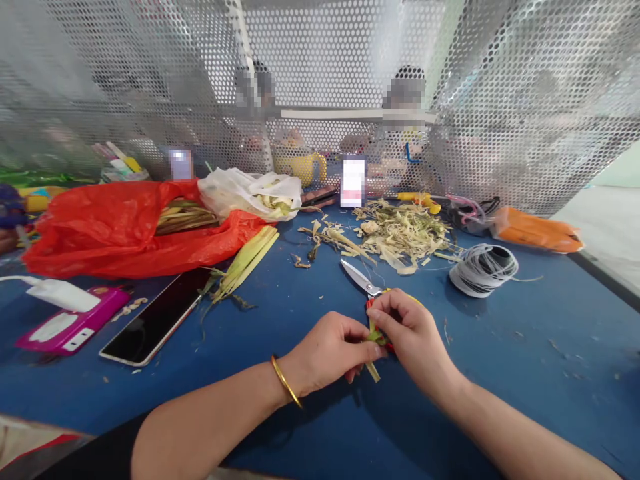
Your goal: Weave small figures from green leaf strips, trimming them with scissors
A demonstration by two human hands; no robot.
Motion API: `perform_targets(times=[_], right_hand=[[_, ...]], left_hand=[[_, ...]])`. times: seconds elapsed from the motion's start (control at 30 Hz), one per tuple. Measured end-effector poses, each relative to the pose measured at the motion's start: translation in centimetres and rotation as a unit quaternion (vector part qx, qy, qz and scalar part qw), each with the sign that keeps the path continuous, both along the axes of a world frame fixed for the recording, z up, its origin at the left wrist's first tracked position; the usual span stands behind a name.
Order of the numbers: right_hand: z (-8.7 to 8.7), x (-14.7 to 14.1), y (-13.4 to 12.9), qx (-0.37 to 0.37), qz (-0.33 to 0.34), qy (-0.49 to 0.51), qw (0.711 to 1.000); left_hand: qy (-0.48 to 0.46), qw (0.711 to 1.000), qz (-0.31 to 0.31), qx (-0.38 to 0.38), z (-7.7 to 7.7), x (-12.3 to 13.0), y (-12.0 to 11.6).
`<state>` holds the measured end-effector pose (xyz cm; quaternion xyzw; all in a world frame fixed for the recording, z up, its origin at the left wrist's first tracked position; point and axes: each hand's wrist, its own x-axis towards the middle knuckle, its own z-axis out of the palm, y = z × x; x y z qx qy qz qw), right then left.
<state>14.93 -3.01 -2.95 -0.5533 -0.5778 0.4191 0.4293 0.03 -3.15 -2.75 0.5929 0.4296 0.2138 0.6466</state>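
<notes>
Between both hands is a small piece of green, folded plant leaf [376, 337], with a pale strip end hanging below. My left hand [333, 350], a gold bangle at its wrist, pinches the leaf between thumb and fingers. From the right, my right hand [413, 330] grips the leaf's upper part with thumb and forefinger. Partly hidden behind the hands lie scissors [367, 283], blades apart and pointing up-left, with red and yellow handles. Past them sits a heap of dried leaf scraps [407, 233]. A spool of white cord [483, 270] stands to the right.
Long green leaf strips [247, 263] lie beside a red plastic bag [115, 227]. At the left are a dark phone [157, 320] and a magenta power strip [75, 323]. A lit phone [353, 181] stands before the perforated metal screen [320, 60]. An orange packet [537, 230] lies at the right.
</notes>
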Motion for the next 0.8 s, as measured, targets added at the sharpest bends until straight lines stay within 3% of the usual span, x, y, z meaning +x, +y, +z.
perform_targets(times=[0.13, 0.3, 0.5, 0.67, 0.8], right_hand=[[0.1, -0.1, -0.2, 0.027, -0.023, -0.015, 0.999], [0.8, 0.4, -0.1, 0.07, 0.026, -0.069, 0.995], [1.3, 1.2, 0.4, 0.01, 0.075, -0.066, 0.995], [0.9, 1.4, 0.7, 0.037, 0.011, -0.124, 0.992], [-0.1, 2.0, 1.4, 0.028, -0.018, -0.105, 0.994]], left_hand=[[0.013, 0.999, -0.013, 0.034, -0.2, -0.1, -0.3], [0.005, 1.0, 0.009, 0.015, 0.7, -0.1, -0.2], [-0.037, 0.996, 0.087, -0.008, 1.5, -0.3, 0.5], [-0.006, 0.997, 0.075, -0.014, 1.5, 0.1, 1.3], [0.021, 0.997, 0.077, 0.018, 1.9, 0.8, 1.9]])
